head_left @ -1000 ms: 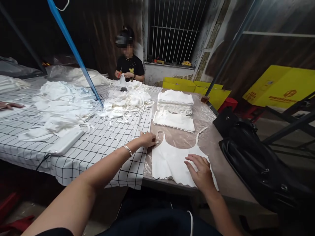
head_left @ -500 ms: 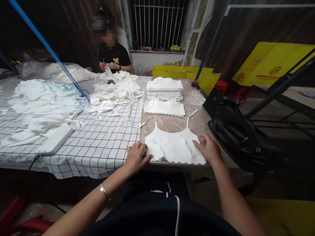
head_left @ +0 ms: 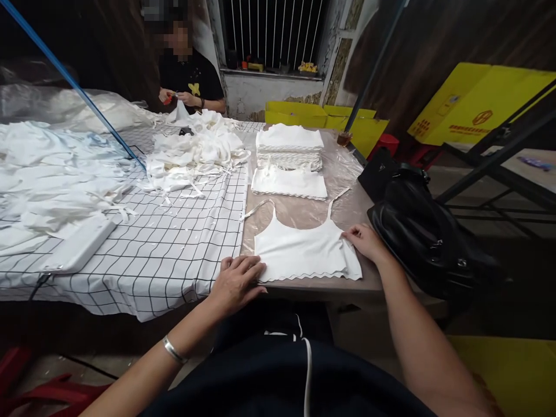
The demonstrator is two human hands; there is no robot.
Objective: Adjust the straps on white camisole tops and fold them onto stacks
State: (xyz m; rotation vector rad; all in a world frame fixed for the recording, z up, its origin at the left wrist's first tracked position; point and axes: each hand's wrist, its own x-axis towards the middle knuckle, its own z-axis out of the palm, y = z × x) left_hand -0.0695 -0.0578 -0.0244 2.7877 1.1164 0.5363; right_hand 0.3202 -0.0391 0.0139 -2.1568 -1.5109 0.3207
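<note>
A white camisole top (head_left: 304, 252) lies flat at the near edge of the tabletop (head_left: 369, 217), on a sheet of clear plastic (head_left: 343, 174) that I judge keeps the cloth clean. Its long axis runs left to right, along that edge; its two thin straps point away from me and its scalloped hem points toward me. I see my left hand (head_left: 237, 281) resting palm down on the lower left corner, fingers (head_left: 252, 267) spread flat, gripping nothing. My right hand (head_left: 365, 240) touches the upper right corner, fingers lightly curled on the cloth; I cannot tell whether they pinch it. The hands sit at opposite corners, which seems to hold the cloth smooth and square. Just beyond the straps lies a second top (head_left: 289, 184), also flat, and behind it a neat stack of folded tops (head_left: 289, 147), all in one line away from me. To the left, a black-gridded white cloth (head_left: 174, 255) covers the rest of the tabletop, with a loose heap of white garments (head_left: 195, 153) and a flat white device (head_left: 78, 246) on it. A black bag (head_left: 425, 231) sits just beside my right hand. At the far end another person (head_left: 189, 84) handles white cloth.
</note>
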